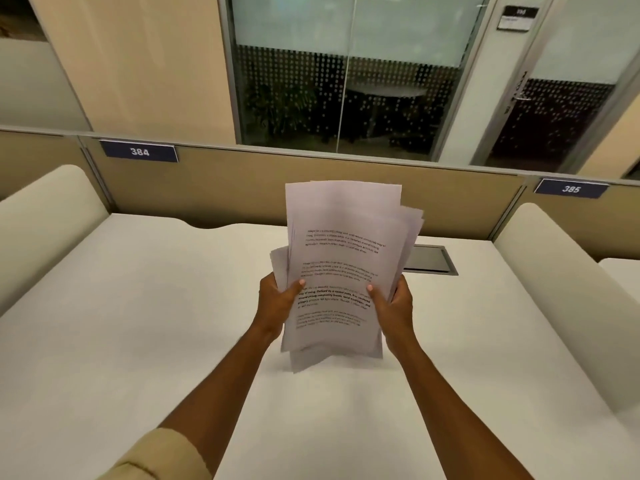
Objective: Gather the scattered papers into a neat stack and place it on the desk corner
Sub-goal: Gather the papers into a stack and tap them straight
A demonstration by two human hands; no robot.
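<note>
Papers (341, 268): one bundle, lifted clear of the desk (138, 323), printed side toward the camera, tilted back at the top.
Left hand (277, 301): closed on the bundle's left edge, thumb across the printed face, fingers hidden behind.
Right hand (393, 306): closed on the right edge likewise, thumb on front.
Alignment: poor. Sheets fan out above the right grip; corners poke out just beside the left thumb; a loose edge hangs below both hands.
Step in hand (judged): squaring up.
How to do it well: loosen both grips slightly, stand the bundle on its lower edge under the hands, tap, then turn and tap a long edge.
Risk: hanging sheets may slip if the grip opens too far.
Nearby: cable hatch (431, 259) beyond the right hand.
Desk corner: not yet reached.
</note>
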